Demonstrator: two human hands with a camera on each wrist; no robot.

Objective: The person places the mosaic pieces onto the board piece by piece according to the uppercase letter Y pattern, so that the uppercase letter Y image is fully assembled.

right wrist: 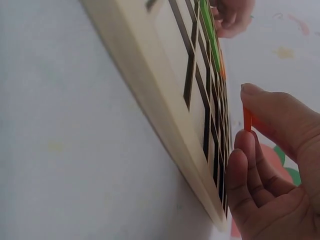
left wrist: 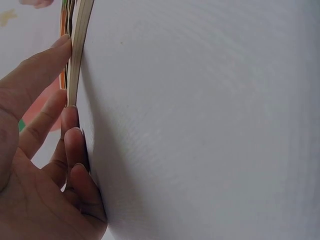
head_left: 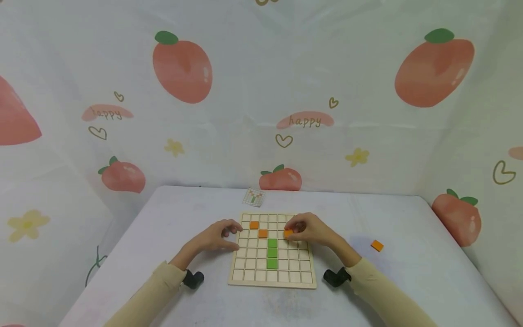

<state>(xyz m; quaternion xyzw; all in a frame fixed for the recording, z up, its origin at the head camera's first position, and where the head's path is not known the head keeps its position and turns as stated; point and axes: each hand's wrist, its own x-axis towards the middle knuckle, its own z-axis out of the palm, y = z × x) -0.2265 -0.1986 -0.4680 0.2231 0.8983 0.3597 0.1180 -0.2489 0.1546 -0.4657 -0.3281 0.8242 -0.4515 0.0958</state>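
A square wooden grid board (head_left: pixel 271 285) lies on the white table. Between thumb and fingertips, my right hand (head_left: pixel 312 229) pinches an orange square tile (right wrist: pixel 247 120), which is on edge over the board's cells in the right wrist view. My left hand (head_left: pixel 216 236) rests at the board's left edge, thumb and fingertips spread along the wooden side (left wrist: pixel 76 65). Two orange tiles (head_left: pixel 254 225) sit diagonally in cells at the upper left. Below them, a column of green tiles (head_left: pixel 272 253) fills several cells in the middle.
Behind the board lies a small card (head_left: pixel 254 197) printed with a coloured grid pattern. Another orange tile (head_left: pixel 377 245) is on the table to the right. A thin dark cable (head_left: pixel 96 265) hangs by the table's left edge. A fruit-print cloth (head_left: pixel 241 154) closes off the back.
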